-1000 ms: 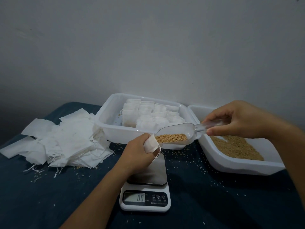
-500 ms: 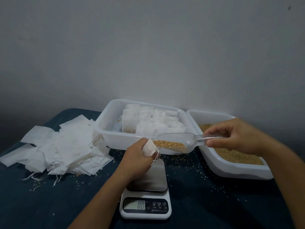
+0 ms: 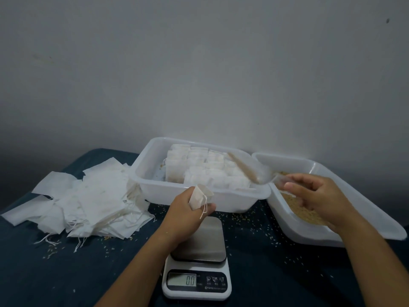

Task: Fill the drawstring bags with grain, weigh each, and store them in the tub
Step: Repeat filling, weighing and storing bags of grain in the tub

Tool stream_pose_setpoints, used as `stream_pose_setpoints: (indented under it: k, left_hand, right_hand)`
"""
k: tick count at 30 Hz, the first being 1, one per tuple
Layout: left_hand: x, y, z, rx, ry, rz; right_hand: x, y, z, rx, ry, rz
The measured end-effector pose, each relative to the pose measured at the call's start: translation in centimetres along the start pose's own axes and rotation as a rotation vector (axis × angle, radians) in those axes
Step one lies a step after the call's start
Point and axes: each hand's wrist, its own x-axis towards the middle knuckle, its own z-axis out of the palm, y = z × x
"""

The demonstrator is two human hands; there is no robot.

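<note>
Nearest, the scale reads zero; just above its plate the left hand pinches the little bag, mouth up. Farther right, the right hand grips a blurred scoop over the tub of filled bags; keep that mouth wide and steady, I'd say, for pouring.

Glossy plastic tub, metal scale

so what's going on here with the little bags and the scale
A person is filling small drawstring bags with grain. The left hand holds one bag above the scale, which reads 0.0. The right hand holds a blurred clear scoop over the grain tub. Filled bags sit in the storage tub; empty bags are piled on the left.
</note>
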Motion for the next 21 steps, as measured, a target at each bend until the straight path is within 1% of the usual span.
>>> stream_pose_setpoints:
  k: [2,4,6,8,11,14,17,19,20,21]
  left_hand:
    - [-0.1,0.3,0.0,-0.098,-0.013,-0.045]
    - [-0.2,0.8,0.0,-0.189,-0.024,-0.093]
    - [-0.3,1.1,-0.1,-0.26,-0.041,-0.143]
    - [-0.4,1.4,-0.1,-0.332,-0.094,-0.162]
    - [-0.7,1.6,-0.2,-0.502,-0.185,-0.203]
    - [-0.9,1.8,-0.4,-0.674,-0.263,-0.241]
    - [-1.0,2.0,-0.6,-0.801,-0.314,-0.276]
    - [-1.2,2.2,-0.7,-0.857,-0.346,-0.29]
    - [-1.2,2.3,-0.8,-0.876,-0.365,-0.297]
    - [-1.3,2.4,-0.8,-0.891,-0.387,-0.304]
  right_hand:
    - [0.7,1.1,-0.6,-0.052,0.186,0.031]
    - [1.7,2.5,-1.4,-0.188,0.352,0.066]
    - [2.8,4.0,-2.1,-0.385,0.411,0.121]
    - [3.9,5.3,-2.4,-0.583,0.368,0.219]
    - [5.3,7.0,-1.9,-0.762,0.248,0.365]
    - [6.3,7.9,-1.0,-0.954,0.104,0.449]
    - [6.5,7.8,-0.4,-1.108,0.035,0.488]
    - [6.0,7.2,0.1,-1.13,0.071,0.486]
    - [5.7,6.7,0.5,-1.108,0.141,0.438]
    - [5.4,6.1,1.0,-1.047,0.23,0.337]
